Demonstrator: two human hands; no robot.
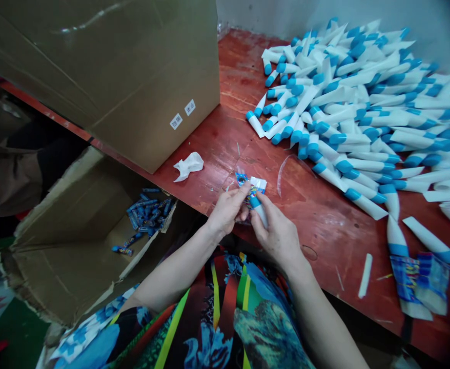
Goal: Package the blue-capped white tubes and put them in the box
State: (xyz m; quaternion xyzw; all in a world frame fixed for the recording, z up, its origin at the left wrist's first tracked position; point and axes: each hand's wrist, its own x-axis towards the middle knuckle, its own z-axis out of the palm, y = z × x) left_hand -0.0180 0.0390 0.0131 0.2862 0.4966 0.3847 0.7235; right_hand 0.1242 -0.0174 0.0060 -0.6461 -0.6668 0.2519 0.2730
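My left hand and my right hand meet above the red wooden table. My right hand grips a white tube with a blue end. My left fingers pinch a blue printed wrapper at the tube's upper end, and part of it is hidden behind my fingers. A large heap of similar white tubes with blue ends covers the table's right side. Several printed wrappers lie among loose tubes at the lower right.
An open cardboard box below the table's left edge holds several blue packets. A large closed carton stands at the left on the table. A crumpled white plastic scrap lies beside it. A patterned sleeve or garment fills the bottom.
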